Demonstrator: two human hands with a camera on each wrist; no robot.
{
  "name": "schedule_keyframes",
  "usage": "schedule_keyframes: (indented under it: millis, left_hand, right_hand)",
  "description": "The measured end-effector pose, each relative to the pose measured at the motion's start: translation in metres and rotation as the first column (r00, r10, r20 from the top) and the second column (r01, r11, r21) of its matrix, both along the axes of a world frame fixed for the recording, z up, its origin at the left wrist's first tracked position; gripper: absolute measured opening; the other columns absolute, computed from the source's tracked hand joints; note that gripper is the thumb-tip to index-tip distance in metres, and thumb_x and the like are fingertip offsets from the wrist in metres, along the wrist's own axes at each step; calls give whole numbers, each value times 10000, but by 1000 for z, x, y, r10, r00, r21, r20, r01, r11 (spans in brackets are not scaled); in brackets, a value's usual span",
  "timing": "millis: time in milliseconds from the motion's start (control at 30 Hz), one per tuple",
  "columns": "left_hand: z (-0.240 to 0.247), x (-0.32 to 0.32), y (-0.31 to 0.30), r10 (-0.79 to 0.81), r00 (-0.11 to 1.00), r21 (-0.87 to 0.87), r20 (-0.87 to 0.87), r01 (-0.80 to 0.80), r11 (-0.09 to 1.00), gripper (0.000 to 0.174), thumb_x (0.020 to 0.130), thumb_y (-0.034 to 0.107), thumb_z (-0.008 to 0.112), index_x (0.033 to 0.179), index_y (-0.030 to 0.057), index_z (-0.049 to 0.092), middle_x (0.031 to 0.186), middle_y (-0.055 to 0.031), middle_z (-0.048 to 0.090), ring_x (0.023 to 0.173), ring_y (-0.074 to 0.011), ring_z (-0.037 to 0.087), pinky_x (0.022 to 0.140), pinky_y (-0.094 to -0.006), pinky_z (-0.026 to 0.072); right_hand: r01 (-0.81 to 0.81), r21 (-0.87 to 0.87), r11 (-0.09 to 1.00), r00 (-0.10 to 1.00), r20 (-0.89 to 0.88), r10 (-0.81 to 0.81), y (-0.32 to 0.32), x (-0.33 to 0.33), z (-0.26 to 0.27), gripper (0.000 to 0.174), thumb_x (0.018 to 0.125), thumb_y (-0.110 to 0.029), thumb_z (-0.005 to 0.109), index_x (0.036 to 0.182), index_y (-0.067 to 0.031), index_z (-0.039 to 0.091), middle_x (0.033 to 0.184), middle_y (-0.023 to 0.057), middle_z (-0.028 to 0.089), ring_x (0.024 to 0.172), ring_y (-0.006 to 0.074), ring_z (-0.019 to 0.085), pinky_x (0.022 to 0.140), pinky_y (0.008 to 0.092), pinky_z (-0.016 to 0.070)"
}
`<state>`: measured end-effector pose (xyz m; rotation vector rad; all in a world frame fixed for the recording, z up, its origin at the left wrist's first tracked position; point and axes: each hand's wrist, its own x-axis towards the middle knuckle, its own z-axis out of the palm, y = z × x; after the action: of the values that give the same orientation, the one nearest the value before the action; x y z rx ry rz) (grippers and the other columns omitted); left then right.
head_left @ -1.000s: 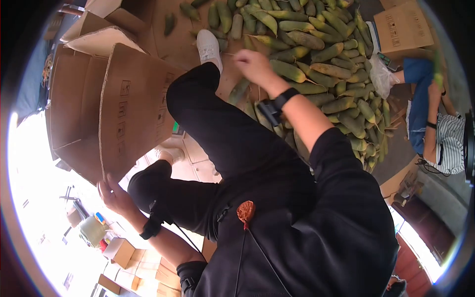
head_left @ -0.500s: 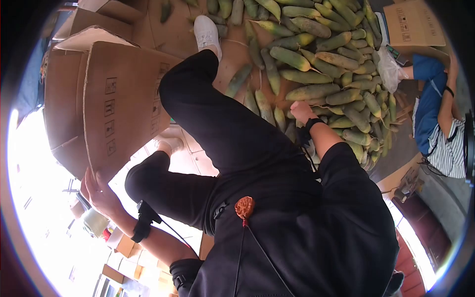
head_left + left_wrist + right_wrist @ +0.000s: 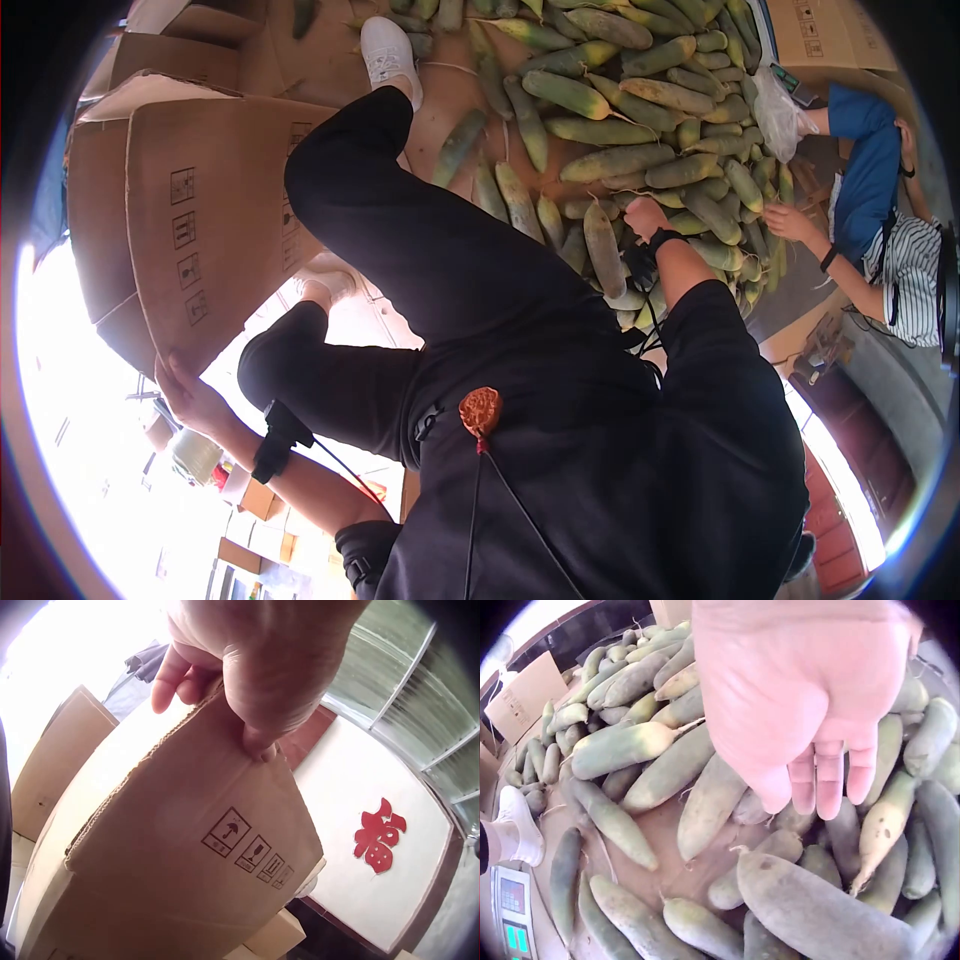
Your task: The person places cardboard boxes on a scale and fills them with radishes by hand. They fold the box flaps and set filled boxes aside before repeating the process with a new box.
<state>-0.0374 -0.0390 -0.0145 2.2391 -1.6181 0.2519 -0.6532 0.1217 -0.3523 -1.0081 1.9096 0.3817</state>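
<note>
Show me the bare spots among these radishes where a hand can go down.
A bare brown patch lies beside the right hand, between a long radish and a slanting radish. A wider strip runs between the white shoe and the pile. Under the fingers the radishes lie packed, touching. The left hand grips the cardboard box.

From the head, looks steeply down and wide, taking in both cardboard box (image 3: 200, 220) and radish pile (image 3: 620, 160). From the left wrist, sits tight against that box. From the right wrist, hangs close above the same pile.
</note>
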Motion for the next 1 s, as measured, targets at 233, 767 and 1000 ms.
schedule_keyframes:
  millis: [233,767,1000]
  left_hand:
    - [-2,3,0,59,998,10,34,-60,998,355,910,327,488,1101,52,606,1029,-115,636,927,-247,618,786,-338,485]
    - [2,-3,1,137,989,57,-56,-134,989,349,898,355,469,1074,83,599,980,-93,640,922,-229,606,801,-337,443]
    - [4,-8,1,140,986,43,-90,-137,990,368,887,372,469,1078,83,594,953,-104,634,889,-230,599,789,-339,438]
  right_hand:
    - [213,8,977,975,-61,-212,29,39,-4,566,679,-166,663,1183,18,484,1136,229,551,1077,336,521,895,360,429]
    - [229,195,954,962,-193,-192,-34,108,12,540,767,-173,604,1255,-109,384,1288,160,437,1208,314,423,952,433,406]
    - [-37,128,991,989,-138,55,-27,125,15,378,776,-177,550,1151,-194,506,1204,127,502,1153,336,463,910,430,425]
